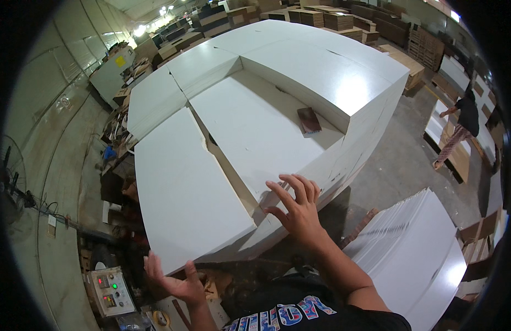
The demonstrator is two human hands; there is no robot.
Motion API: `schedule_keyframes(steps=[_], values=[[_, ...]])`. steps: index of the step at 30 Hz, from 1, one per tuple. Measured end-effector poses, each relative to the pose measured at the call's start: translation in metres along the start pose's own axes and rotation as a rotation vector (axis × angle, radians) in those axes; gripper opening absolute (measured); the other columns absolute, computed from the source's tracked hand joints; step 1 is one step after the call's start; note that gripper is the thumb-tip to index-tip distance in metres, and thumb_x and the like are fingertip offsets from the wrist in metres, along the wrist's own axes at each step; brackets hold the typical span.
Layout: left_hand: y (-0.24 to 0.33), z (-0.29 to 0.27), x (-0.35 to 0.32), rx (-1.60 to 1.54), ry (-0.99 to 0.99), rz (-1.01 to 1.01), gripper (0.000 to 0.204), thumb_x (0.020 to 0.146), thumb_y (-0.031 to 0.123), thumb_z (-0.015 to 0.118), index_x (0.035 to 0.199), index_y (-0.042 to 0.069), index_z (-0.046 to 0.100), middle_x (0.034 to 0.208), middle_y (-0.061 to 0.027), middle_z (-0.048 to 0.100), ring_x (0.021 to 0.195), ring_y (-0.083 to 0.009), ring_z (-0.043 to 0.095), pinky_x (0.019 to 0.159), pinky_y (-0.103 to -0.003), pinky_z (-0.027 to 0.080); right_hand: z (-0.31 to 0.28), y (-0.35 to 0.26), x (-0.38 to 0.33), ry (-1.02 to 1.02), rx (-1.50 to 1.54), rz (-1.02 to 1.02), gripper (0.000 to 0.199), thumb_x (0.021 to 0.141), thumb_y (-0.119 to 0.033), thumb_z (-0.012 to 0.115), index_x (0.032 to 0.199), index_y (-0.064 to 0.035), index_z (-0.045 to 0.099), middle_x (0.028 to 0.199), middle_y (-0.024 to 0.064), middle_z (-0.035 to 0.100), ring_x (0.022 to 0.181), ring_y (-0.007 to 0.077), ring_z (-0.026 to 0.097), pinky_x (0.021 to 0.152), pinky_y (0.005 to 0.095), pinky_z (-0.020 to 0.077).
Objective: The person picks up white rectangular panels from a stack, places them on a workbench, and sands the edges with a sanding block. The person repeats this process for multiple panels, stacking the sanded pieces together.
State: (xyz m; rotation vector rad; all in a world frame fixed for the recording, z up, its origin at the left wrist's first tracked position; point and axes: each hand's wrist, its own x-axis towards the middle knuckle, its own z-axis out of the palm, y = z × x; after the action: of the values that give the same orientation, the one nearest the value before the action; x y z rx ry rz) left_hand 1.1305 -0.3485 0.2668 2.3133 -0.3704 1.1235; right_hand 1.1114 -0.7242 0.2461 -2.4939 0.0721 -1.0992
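A white panel (189,182) lies on the left side of a big stack of white boards, right in front of me. By its near left corner is my left hand (177,282), palm up and fingers spread; I cannot tell if it touches the edge. My right hand (300,208) is open, its fingers apart and bent, over the near edge of the neighbouring lower white board (255,132). Between panel and board runs a narrow dark gap. A dark brown flat rectangular item (309,120) rests on the lower board, beside the raised white stack (343,60).
A control box (110,291) with lit displays stands at lower left, near a tape roll (160,319). Many white panels (410,248) stand on edge to my right. Farther right, a person (462,124) stands by boards. A fan (12,171) is at far left.
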Motion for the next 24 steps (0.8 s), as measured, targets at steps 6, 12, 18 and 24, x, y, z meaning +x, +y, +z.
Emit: schedule_keyframes(steps=[6,12,18,24], values=[[0.033,0.006,0.010,0.234,-0.207,0.189,0.102,0.085,0.070,0.099,0.158,0.010,0.062,0.172,-0.0138,0.056,0.172,-0.0445,0.031,0.141,-0.070,0.023,0.010,0.006,0.018,0.043,-0.055,-0.046,0.078,0.083,-0.041,0.101,0.156,-0.0350,0.075,0.164,-0.0001,0.060,0.155,0.0292,0.051,0.130,0.0571,0.0307],[0.026,0.013,-0.003,0.310,-0.225,0.115,0.099,0.079,0.066,0.104,0.155,0.015,0.066,0.170,-0.0111,0.059,0.171,-0.0448,0.030,0.139,-0.074,0.021,0.015,0.013,0.021,0.038,-0.008,-0.081,0.067,0.092,-0.045,0.097,0.155,-0.0373,0.075,0.162,-0.0028,0.065,0.155,0.0272,0.052,0.131,0.0579,0.0255],[0.010,0.014,-0.004,0.390,-0.222,0.149,0.094,0.083,0.046,0.109,0.158,0.013,0.063,0.172,-0.0116,0.057,0.167,-0.0464,0.033,0.136,-0.075,0.025,0.027,0.015,0.016,0.025,-0.007,-0.117,0.059,0.093,-0.050,0.095,0.149,-0.0401,0.079,0.161,-0.0059,0.067,0.153,0.0260,0.052,0.128,0.0564,0.0249],[0.000,0.015,-0.010,0.486,-0.166,0.192,0.073,0.095,0.059,0.096,0.146,0.013,0.072,0.168,-0.0165,0.058,0.164,-0.0457,0.035,0.135,-0.072,0.024,0.033,0.020,0.017,0.022,0.040,-0.096,0.049,0.090,-0.046,0.098,0.136,-0.0418,0.086,0.153,-0.0078,0.071,0.149,0.0277,0.049,0.126,0.0555,0.0247]])
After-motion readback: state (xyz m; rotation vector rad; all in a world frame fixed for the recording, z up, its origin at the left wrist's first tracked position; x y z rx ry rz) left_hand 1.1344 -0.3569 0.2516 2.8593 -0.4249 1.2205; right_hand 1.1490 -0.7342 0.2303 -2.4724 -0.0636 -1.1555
